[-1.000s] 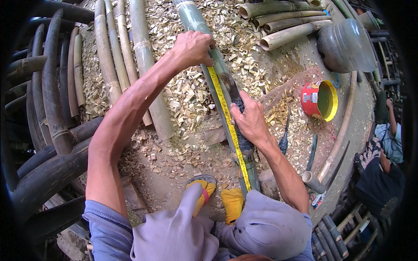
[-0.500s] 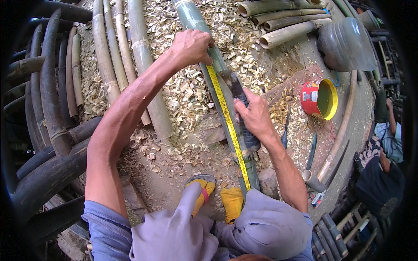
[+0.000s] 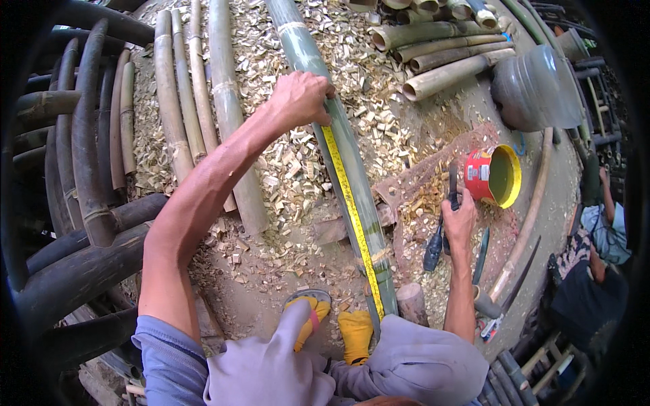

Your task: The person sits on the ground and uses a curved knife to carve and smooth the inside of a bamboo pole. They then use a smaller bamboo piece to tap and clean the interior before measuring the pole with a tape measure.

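A long green bamboo pole (image 3: 298, 51) slants from the top of the head view down to my lap. A yellow measuring tape (image 3: 350, 203) lies stretched along it. My left hand (image 3: 302, 98) is closed over the pole, with its thumb by the tape's upper end. My right hand (image 3: 459, 218) is away from the pole on the right, closed around a slim dark tool (image 3: 453, 181) whose kind I cannot make out. Just below that hand a black-handled tool (image 3: 432, 254) is over the chip-covered ground.
A red bucket with a yellow rim (image 3: 502, 176) stands beyond my right hand. Cut bamboo pieces (image 3: 433, 51) and a clear plastic jug (image 3: 535, 88) lie farther back. More poles (image 3: 233, 128) are at left. Another person (image 3: 606, 223) is at far right.
My right hand has left the pole and moved right, toward the bucket; the dark object over the pole is gone from there. My left hand still holds the pole.
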The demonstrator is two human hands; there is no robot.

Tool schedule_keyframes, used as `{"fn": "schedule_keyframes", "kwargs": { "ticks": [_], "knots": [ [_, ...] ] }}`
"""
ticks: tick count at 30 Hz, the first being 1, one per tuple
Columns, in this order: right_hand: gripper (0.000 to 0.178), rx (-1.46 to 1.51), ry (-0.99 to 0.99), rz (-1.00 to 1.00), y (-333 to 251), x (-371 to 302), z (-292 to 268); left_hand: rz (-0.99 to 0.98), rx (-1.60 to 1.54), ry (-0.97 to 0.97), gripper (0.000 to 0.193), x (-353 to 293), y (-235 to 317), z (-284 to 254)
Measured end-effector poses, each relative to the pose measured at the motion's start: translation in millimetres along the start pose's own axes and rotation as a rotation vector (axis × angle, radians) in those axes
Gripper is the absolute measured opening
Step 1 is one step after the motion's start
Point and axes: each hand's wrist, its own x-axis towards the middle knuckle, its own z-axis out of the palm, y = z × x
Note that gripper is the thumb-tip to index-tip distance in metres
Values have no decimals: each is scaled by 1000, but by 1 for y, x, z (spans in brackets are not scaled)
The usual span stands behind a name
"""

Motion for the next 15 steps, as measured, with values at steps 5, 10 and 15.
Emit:
{"fn": "schedule_keyframes", "kwargs": {
  "ticks": [5, 10, 15],
  "knots": [
    [40, -62, -58, 7, 18, 7, 10, 25, 15, 46, 50, -2, -2, -3],
    [45, -150, -32, -51, 52, 8, 26, 20, -9, 25, 50, 1, -5, 1],
    [45, -125, 9, -105, 68, 4, 36, 14, 98, -64, 47, 0, 5, -13]
  ]
}}
